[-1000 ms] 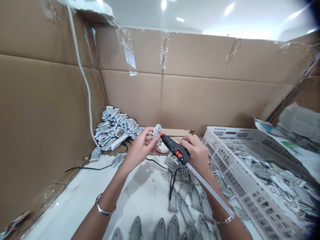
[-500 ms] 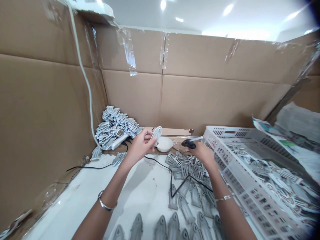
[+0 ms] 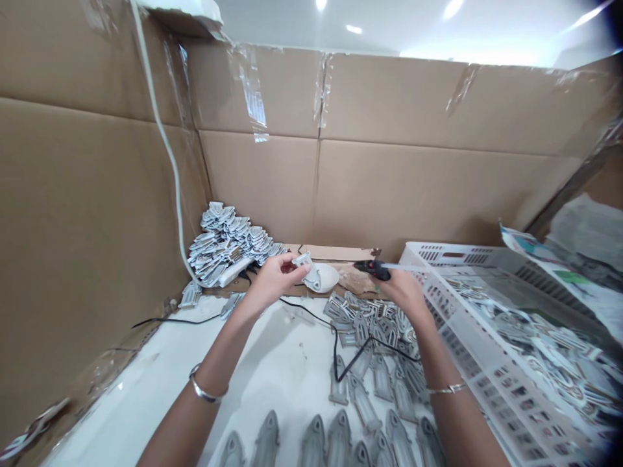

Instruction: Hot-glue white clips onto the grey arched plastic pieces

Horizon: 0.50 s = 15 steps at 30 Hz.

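Pinched between the thumb and fingers of my left hand (image 3: 277, 280) is a flat pale-grey piece (image 3: 310, 272) with a pointed, holed end, now tipped downward. Right behind it stands a white bowl (image 3: 329, 277), partly covered by the piece. My right hand (image 3: 405, 292) is closed around a black hot glue gun (image 3: 374, 268). A whitish glue stick (image 3: 403, 267) juts from its rear, and its nozzle points left toward the bowl. Crumpled brownish material (image 3: 357, 280) lies below the gun's nozzle.
Stacked finished-looking pieces (image 3: 224, 243) fill the back left corner. Similar grey pieces (image 3: 360, 324) lie heaped and in rows on the white table (image 3: 272, 370), with a black cable (image 3: 337, 353) across them. A white plastic crate (image 3: 467, 311) of pieces stands right. Cardboard walls (image 3: 389, 181) enclose the table.
The piece in my left hand has turned from pointing up to pointing down, in front of the bowl. The glue gun has levelled and swung so its nozzle points left.
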Motion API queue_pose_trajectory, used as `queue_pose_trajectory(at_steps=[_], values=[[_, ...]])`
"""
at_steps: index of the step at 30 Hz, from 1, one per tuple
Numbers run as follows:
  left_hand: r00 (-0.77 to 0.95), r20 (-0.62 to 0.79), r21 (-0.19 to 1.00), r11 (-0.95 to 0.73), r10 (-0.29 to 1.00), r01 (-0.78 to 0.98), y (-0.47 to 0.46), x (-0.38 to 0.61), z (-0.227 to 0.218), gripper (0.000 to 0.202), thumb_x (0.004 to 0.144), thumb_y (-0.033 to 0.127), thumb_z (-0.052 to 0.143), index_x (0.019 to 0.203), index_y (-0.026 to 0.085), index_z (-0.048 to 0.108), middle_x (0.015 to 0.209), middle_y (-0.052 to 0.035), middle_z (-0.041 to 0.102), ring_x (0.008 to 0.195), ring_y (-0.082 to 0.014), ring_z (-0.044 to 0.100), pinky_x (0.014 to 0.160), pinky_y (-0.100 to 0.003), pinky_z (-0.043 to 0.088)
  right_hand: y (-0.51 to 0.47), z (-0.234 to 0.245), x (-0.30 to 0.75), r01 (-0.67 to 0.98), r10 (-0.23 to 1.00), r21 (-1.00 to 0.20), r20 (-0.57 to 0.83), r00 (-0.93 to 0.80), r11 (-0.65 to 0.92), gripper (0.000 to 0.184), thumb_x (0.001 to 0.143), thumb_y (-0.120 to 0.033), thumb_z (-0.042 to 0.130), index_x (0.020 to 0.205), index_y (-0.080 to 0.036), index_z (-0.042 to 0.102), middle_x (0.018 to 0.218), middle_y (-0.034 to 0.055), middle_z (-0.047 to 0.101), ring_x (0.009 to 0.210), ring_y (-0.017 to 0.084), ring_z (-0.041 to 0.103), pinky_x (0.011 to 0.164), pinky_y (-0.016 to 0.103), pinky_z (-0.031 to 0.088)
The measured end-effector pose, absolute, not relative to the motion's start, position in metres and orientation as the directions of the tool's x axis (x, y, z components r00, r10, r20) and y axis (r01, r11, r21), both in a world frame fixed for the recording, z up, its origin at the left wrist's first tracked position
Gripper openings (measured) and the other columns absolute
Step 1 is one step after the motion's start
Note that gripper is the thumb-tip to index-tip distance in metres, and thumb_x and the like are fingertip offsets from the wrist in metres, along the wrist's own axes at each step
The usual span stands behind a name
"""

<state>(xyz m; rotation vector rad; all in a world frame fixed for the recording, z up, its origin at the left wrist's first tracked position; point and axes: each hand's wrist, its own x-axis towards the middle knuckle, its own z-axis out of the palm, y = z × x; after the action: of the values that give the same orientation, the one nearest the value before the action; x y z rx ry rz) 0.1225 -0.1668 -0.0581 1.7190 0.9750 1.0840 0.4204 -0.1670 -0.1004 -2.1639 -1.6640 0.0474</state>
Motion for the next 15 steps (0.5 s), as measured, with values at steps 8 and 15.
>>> queue_pose_trajectory(at_steps=[8, 15], values=[[0.303, 0.272, 0.946, -0.312, 0.913, 0.090, -0.172, 0.120, -0.050, 0.020, 0.078, 0.035, 0.068, 0.072, 0.017, 0.061, 0.066, 0.0010, 0.056, 0.062, -0.0126, 0.051, 0.061, -0.025, 0.041, -0.205, -0.061, 0.371, 0.701, 0.726, -0.468, 0.680, -0.102, 0.538, 0.011, 0.082, -0.028, 0.060, 0.075, -0.021, 0.063, 0.089, 0.0031, 0.066, 0.076, 0.016, 0.060, 0.068, 0.028, 0.043], [0.325, 0.264, 0.960, -0.281, 0.908, 0.008, -0.172, 0.123, -0.051, 0.020, 0.077, 0.034, 0.070, 0.084, 0.015, 0.068, 0.082, -0.0042, 0.069, 0.073, -0.0146, 0.061, 0.071, -0.028, 0.047, -0.210, -0.060, 0.365, 0.704, 0.681, -0.338, 0.677, -0.279, 0.624, 0.011, 0.076, -0.015, 0.055, 0.081, -0.022, 0.063, 0.095, 0.0042, 0.066, 0.085, 0.018, 0.060, 0.073, 0.030, 0.045]])
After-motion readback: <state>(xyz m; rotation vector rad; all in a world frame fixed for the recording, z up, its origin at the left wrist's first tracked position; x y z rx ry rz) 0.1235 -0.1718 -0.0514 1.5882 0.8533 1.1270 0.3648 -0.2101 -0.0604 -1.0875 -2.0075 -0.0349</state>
